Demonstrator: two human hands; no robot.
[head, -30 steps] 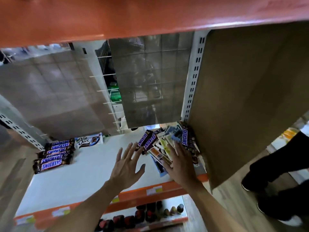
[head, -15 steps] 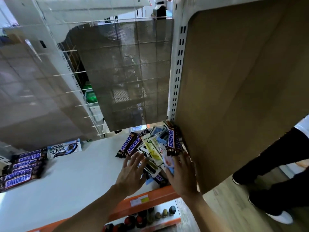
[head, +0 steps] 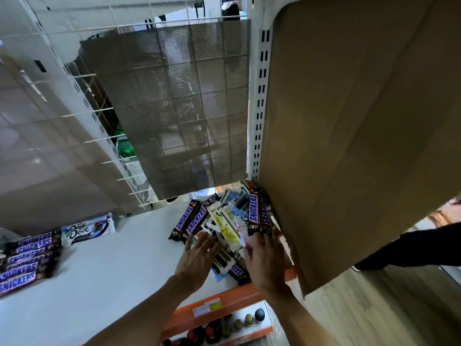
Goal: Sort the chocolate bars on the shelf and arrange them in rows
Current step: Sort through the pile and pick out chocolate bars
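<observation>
A jumbled pile of chocolate bars (head: 225, 221) lies at the right end of the white shelf (head: 119, 265), against the cardboard side panel. It mixes brown Snickers bars (head: 255, 211) with pale wrappers. My left hand (head: 197, 260) rests with fingers spread on the pile's near left edge. My right hand (head: 267, 260) lies flat on the pile's near right side, fingertips touching a Snickers bar and a pale wrapper. At the far left, several Snickers bars (head: 25, 260) lie in a neat row, with a white Dove bar (head: 87, 228) behind them.
A tall cardboard panel (head: 349, 133) walls off the shelf on the right. A wire grid and mesh form the back. The orange shelf edge (head: 224, 300) carries price labels, and bottles (head: 224, 328) stand below. A person's dark-clad legs (head: 411, 250) stand at right.
The view has tilted up and shifted right. Both hands have drawn slightly closer together on the pile's near edge; the bars stay where they were.
</observation>
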